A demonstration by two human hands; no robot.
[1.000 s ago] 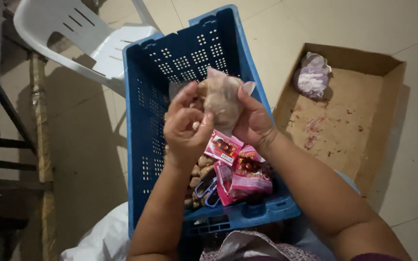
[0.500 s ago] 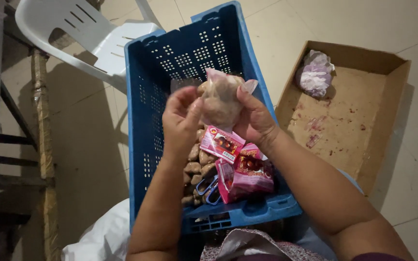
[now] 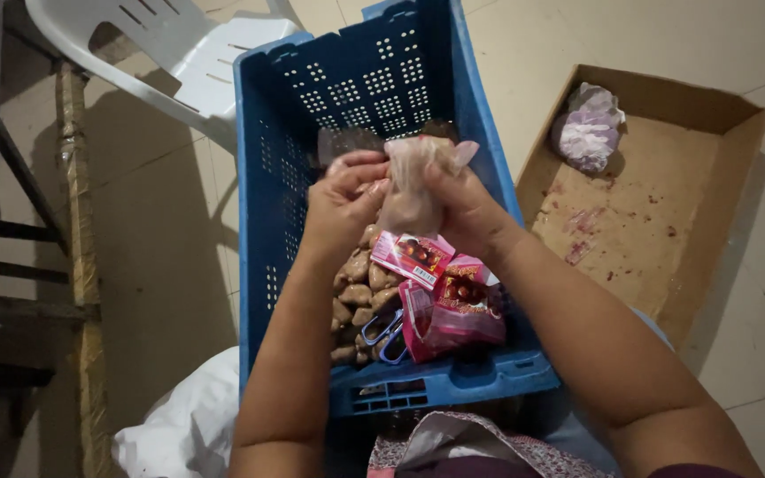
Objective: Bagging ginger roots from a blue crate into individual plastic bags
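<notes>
left hand [image 3: 343, 199] and right hand [image 3: 467, 208] both grip a clear bag [image 3: 411, 181] — apparently nuts — over the blue crate [image 3: 356, 88].

Between your left hand [image 3: 340, 202] and right hand [image 3: 467, 208] you hold a small clear plastic bag [image 3: 411, 190] packed with pale brown lumpy pieces, upright, its twisted top poking up to the right. Your fingers pinch it from both sides near the top. It hangs above the blue crate [image 3: 374, 88], just over the pink packets [image 3: 444, 296] and loose brown pieces [image 3: 358, 296] there.
</notes>
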